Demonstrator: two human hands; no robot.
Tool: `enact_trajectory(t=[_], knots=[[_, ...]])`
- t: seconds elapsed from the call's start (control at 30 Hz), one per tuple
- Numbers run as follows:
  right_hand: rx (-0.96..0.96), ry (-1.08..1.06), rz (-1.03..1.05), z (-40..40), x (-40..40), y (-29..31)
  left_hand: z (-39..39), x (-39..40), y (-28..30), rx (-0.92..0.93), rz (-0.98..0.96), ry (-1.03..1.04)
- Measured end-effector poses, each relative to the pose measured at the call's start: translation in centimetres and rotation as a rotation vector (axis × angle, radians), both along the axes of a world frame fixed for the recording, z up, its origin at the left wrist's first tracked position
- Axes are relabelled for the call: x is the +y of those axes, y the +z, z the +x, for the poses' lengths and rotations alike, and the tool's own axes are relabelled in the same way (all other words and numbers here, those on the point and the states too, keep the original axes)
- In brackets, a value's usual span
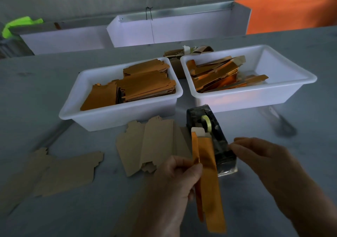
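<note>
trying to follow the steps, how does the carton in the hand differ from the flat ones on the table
The carton in the left hand is folded narrow; the flat blanks lie unfolded and wide. The carton shows shiny gold; the flat blanks show dull brown. Both look like card with tabbed ends.

Table (54,76) bears tubs (127,115), dispenser (221,146), seemingly blanks (155,145).

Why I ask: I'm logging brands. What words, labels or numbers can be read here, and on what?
None: no readable text shows anywhere.
The gold carton, the tape dispenser, the left white tub, the right white tub and the brown card blanks look plain; any fine print is lost in blur.
</note>
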State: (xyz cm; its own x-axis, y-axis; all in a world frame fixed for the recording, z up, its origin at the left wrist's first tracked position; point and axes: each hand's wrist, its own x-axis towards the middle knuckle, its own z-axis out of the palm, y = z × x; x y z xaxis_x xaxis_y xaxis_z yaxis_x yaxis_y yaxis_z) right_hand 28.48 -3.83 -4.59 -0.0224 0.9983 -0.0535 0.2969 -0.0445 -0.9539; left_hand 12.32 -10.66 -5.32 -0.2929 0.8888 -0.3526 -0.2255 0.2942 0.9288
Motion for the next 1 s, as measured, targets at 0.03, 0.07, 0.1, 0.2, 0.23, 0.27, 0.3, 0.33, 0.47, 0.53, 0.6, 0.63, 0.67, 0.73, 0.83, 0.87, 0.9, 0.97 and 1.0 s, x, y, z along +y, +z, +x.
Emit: enact_trajectory(t=[0.03, 0.07, 0.1, 0.2, 0.23, 0.27, 0.3, 0.33, 0.47, 0.53, 0.6, 0.63, 0.67, 0.73, 0.83, 0.87, 0.9, 0.97, 1.0], knots=[[0.025, 0.027, -0.064, 0.1, 0.2, -0.4, 0.1, 0.2, 0.0, -0.044, -0.001, 0.000], [0.036, 0.046, -0.103, 0.0, 0.3, -0.5, 0.2, 0.3, -0.1, -0.079, -0.001, -0.006], [0.027, 0.060, -0.111, -0.1, 0.3, -0.7, 0.4, 0.4, -0.1, -0.108, 0.000, -0.011], [-0.017, 0.105, -0.094, -0.3, 0.4, -0.9, 1.1, 0.6, -0.4, -0.151, 0.016, 0.024], [-0.031, 0.127, -0.096, -0.4, 0.5, -0.8, 1.4, 0.7, -0.5, -0.155, 0.018, 0.039], [-0.041, 0.147, -0.096, -0.5, 0.5, -0.7, 1.6, 0.7, -0.6, -0.159, 0.012, 0.047], [-0.058, 0.168, -0.093, -0.6, 0.5, -0.7, 1.8, 0.8, -0.7, -0.161, 0.001, 0.046], [-0.078, 0.178, -0.089, -0.8, 0.5, -0.6, 1.9, 0.8, -0.8, -0.161, -0.006, 0.041], [-0.074, 0.160, -0.080, -1.1, 0.6, -0.5, 2.1, 0.9, -1.1, -0.134, -0.019, 0.039], [-0.083, 0.139, -0.058, -1.5, 0.6, -0.7, 2.0, 0.9, -1.0, -0.128, -0.024, 0.058], [-0.078, 0.104, -0.030, -2.1, 0.6, -0.8, 2.0, 1.0, -1.0, -0.124, -0.037, 0.071], [-0.036, 0.087, -0.027, -2.2, 0.5, -0.9, 2.0, 1.0, -1.0, -0.123, -0.044, 0.073], [0.031, 0.063, -0.039, -2.3, 0.4, -0.8, 2.1, 1.0, -1.0, -0.125, -0.051, 0.074], [0.166, 0.013, -0.085, -1.9, -0.1, -0.6, 2.0, 0.9, -1.0, -0.129, -0.055, 0.073], [0.200, -0.001, -0.127, -0.8, -1.1, -0.5, 2.0, 0.8, -1.1, -0.137, -0.047, 0.074], [0.176, 0.007, -0.135, -0.7, -1.5, -0.6, 1.9, 0.8, -1.1, -0.140, -0.040, 0.069], [0.156, 0.015, -0.139, -0.6, -1.7, -0.8, 1.9, 0.7, -1.1, -0.149, -0.029, 0.062], [0.119, 0.020, -0.141, -0.7, -2.1, -1.1, 1.8, 0.6, -0.8, -0.179, -0.012, 0.047], [0.092, 0.015, -0.133, -0.8, -2.1, -1.2, 1.7, 0.6, -0.6, -0.195, 0.000, 0.042]])
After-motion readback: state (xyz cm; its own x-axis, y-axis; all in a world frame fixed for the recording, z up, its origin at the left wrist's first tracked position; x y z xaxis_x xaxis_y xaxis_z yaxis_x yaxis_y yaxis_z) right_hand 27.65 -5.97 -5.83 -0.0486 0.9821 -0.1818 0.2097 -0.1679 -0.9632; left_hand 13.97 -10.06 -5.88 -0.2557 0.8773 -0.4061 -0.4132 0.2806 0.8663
